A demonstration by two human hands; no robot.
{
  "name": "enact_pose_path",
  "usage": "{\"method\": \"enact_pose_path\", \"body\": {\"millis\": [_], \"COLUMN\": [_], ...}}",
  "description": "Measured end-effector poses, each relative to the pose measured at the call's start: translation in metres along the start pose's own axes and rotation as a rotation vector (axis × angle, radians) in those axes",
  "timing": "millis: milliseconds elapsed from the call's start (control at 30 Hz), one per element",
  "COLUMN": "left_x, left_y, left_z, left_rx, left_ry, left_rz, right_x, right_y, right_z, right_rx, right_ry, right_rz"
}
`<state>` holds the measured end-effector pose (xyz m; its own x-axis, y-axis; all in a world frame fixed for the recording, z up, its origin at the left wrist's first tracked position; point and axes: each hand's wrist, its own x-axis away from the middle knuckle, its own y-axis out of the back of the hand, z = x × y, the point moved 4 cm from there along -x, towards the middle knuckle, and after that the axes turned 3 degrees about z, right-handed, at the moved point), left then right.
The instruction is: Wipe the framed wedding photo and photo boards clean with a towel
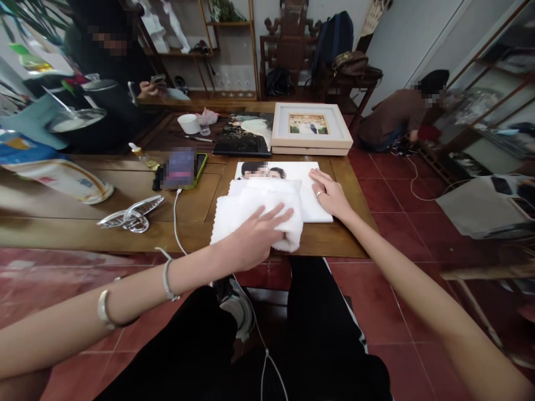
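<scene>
A white photo panel (311,192) lies flat near the front edge of the wooden table (125,234). A folded white towel (251,206) covers its left half. My left hand (254,236) rests on the towel's near edge, fingers stretched forward and thumb tucked under the fold. My right hand (330,195) lies flat and open on the panel's right edge, a ring on one finger, holding nothing.
Behind the panel stand a cream framed picture (310,129) and a dark photo print (246,133). A phone (181,167) with a white cable, a silver leaf-shaped dish (131,214), a white cup (189,123) and packages lie left. One person sits across the table, another crouches at right.
</scene>
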<state>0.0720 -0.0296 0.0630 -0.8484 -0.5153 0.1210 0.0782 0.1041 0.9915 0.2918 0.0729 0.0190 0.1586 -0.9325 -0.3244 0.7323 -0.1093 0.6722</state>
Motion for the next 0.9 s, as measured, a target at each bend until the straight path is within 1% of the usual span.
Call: {"method": "enact_pose_path", "body": {"millis": [67,133,233,300,367,433,500,600,667,767,833,900], "left_x": [-0.013,-0.029,-0.047,-0.049,-0.044,-0.032,-0.017,0.007,0.021,0.037,0.042,0.041], "left_y": [0.004,0.01,0.017,0.019,0.018,0.016,0.014,0.013,0.013,0.012,0.014,0.017], "left_z": [0.022,0.055,0.108,0.135,0.151,0.155,0.149,0.124,0.097,0.048,0.017,-0.003], "left_rx": [0.016,0.029,0.032,0.017,0.0,-0.006,0.001,0.011,0.024,0.047,0.047,0.048], "left_ry": [0.02,0.045,0.103,0.162,0.213,0.24,0.242,0.245,0.25,0.23,0.181,0.135], "left_rz": [0.01,0.015,-0.033,-0.076,-0.1,-0.107,-0.089,-0.008,0.069,0.165,0.188,0.211], "right_x": [0.0,0.0,0.0,-0.001,-0.001,-0.001,-0.001,-0.001,-0.001,-0.001,-0.001,-0.001], "right_y": [0.0,0.0,0.0,0.0,0.0,0.0,0.0,0.0,-0.001,-0.001,-0.001,-0.001], "right_z": [0.0,-0.001,-0.002,-0.003,-0.004,-0.004,-0.004,-0.003,-0.002,-0.001,-0.001,-0.001], "right_rx": [-0.003,0.0,0.008,0.013,0.011,0.004,-0.001,0.002,0.006,0.004,-0.005,-0.013], "right_ry": [-0.002,-0.005,-0.005,-0.005,-0.006,-0.004,0.0,0.004,0.005,0.003,0.004,0.007], "right_rz": [-0.006,-0.007,-0.007,-0.007,-0.008,-0.01,-0.011,-0.012,-0.012,-0.01,-0.008,-0.006]}}
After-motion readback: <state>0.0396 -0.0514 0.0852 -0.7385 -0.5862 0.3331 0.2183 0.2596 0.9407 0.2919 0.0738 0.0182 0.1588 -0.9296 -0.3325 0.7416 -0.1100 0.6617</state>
